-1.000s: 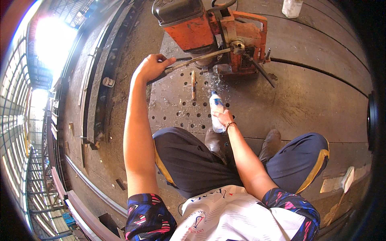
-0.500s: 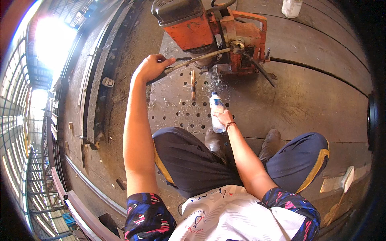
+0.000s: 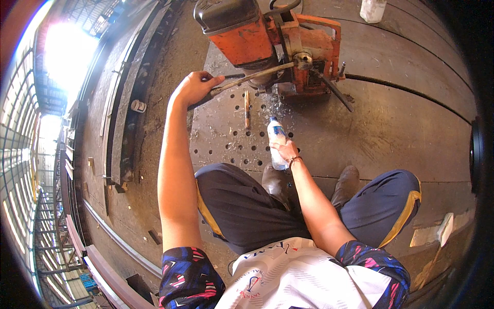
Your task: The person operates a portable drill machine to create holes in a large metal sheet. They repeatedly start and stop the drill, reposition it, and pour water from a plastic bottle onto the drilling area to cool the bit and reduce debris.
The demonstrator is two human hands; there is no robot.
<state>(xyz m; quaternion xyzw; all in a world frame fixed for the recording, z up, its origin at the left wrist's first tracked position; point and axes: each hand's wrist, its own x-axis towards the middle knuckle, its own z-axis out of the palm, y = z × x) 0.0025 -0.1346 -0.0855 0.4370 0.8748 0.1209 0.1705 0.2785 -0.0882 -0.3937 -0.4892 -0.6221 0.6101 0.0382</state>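
Dial centred on view, 12 = away from wearer. L. hand, approx. 11 o'c.: fingers curled round outer end of long, straight, worn metal lever, thumb pointing twd machine; some fingertips hidden. Lever runs from there to round hub of heavy orange metal drilling machine w/ black motor cover, at 12 to 1, standing on brown steel plate w/ rows of round holes. Second, dark straight lever projects from same hub twd 4 to 5, untouched. R. hand, approx. 3 o'c., close to centre: fingers grasping lower half of clear plastic bottle w/ blue-and-white label and blue top. Bottle sits just off centre twd 2, top aimed nearly at 12, short of machine; cannot tell if base touches plate. Thin pale metal shavings scattered btwn bottle top and machine. Slim copper-and-dark stick, at 12, lying on plate L. of bottle, apart from both hands. Dark leather boots, 1 pr., at 4 to 5, nearer one just beside bottle base. Small white round tub, at 10, well apart; pale white container, at 1 to 2, far edge, partly cut off.
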